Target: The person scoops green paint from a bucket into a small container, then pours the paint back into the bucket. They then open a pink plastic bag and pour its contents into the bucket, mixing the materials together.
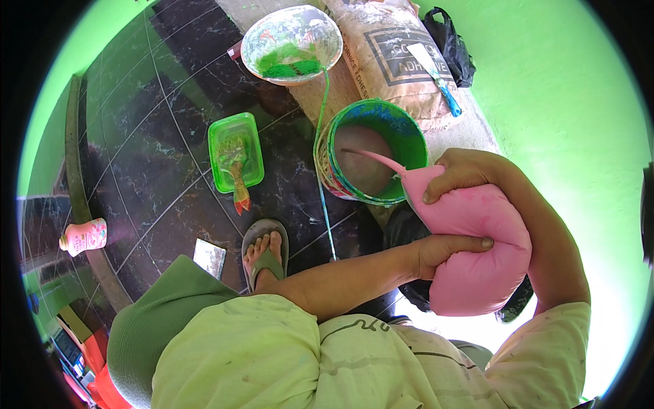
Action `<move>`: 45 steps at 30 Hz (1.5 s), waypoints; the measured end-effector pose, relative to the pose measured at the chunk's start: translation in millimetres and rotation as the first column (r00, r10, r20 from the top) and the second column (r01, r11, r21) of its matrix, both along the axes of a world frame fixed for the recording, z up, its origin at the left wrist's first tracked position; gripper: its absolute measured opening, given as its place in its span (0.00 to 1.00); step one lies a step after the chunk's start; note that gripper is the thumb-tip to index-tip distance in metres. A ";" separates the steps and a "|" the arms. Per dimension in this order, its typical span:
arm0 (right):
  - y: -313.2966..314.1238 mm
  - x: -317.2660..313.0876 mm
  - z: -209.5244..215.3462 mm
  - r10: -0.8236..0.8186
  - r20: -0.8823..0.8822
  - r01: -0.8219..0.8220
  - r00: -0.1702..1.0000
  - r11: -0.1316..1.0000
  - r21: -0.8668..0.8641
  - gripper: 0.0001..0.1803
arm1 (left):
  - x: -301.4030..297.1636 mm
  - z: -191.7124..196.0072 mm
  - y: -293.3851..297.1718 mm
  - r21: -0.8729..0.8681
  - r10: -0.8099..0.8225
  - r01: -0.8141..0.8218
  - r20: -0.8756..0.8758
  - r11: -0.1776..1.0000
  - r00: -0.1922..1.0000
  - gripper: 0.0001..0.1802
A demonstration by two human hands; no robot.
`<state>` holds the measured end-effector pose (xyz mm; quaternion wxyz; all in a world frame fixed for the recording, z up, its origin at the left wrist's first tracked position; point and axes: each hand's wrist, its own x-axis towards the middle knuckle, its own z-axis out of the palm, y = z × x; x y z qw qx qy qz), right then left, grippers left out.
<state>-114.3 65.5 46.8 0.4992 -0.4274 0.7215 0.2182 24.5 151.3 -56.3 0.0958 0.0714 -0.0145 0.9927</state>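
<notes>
Both my hands grip a plump pink plastic bag (480, 273), held tilted at the right of the bucket. My left hand (446, 253) squeezes its middle, the thumb pressed into the side. Higher up, near the bag's narrow corner, my right hand (466, 170) is closed round it. From that corner a thin pink stream (375, 156) arcs into the paint-smeared bucket (377, 199). Inside the bucket lies a greyish-pink liquid (364, 163); how deep it is I cannot tell.
Beyond the bucket stand a bowl (291, 34) smeared green and a paper sack (388, 48) with a putty knife (436, 78) on top. On the dark tiles, a green tray (253, 174) holds a brush (237, 177). A pink bottle (85, 236) lies far left. A green wall (565, 102) borders the right.
</notes>
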 end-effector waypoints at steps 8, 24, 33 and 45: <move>6.4 -5.5 -1.6 -0.005 0.019 0.007 1.000 0.997 -0.082 0.34 | -3.7 -2.4 1.8 -0.014 -0.019 0.019 -0.016 1.000 1.000 0.31; 6.4 3.1 1.7 0.017 0.052 -0.015 0.998 0.999 -0.037 0.32 | -5.2 -2.7 2.4 -0.025 -0.014 0.014 -0.020 1.000 1.000 0.29; 4.8 7.4 -4.5 -0.009 0.055 0.008 0.998 1.000 0.011 0.37 | -5.1 -4.9 -3.2 -0.051 -0.058 0.057 -0.017 0.997 0.998 0.28; 4.0 6.1 2.2 -0.002 -0.015 0.001 1.000 0.999 -0.054 0.31 | -5.0 -4.6 -6.0 -0.037 -0.081 0.080 -0.041 0.996 0.996 0.28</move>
